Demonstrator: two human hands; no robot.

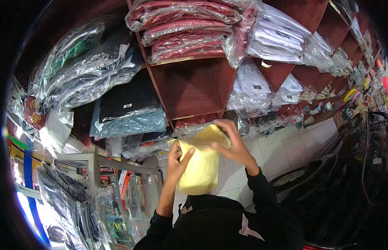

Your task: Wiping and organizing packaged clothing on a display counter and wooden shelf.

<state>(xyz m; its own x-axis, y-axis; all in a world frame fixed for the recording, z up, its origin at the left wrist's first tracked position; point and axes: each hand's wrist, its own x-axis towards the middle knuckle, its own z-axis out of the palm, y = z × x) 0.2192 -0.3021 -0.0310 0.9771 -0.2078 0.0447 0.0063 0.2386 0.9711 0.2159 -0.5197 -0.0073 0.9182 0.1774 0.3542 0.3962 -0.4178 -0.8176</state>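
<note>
A pale yellow cloth (198,170) hangs in front of my torso, its upper edge folded into a loose, open shape. My left hand (179,159) grips its left upper edge, with the thumb on the near face and the fingers curled behind. At the upper right, my right hand (236,143) touches the cloth, its thumb and fingers spread around the folded part. Whether those fingers pinch the fabric is unclear, as that area is slightly blurred. Both arms wear black sleeves.
Ahead stand dark red wooden shelves (189,87) with plastic-wrapped red garments (189,28), white shirts (275,37) and dark folded clothes (129,100). A metal-framed display case (95,159) is at left. Tiled floor (280,150) lies below; a dark motorcycle-like object (309,187) stands at right.
</note>
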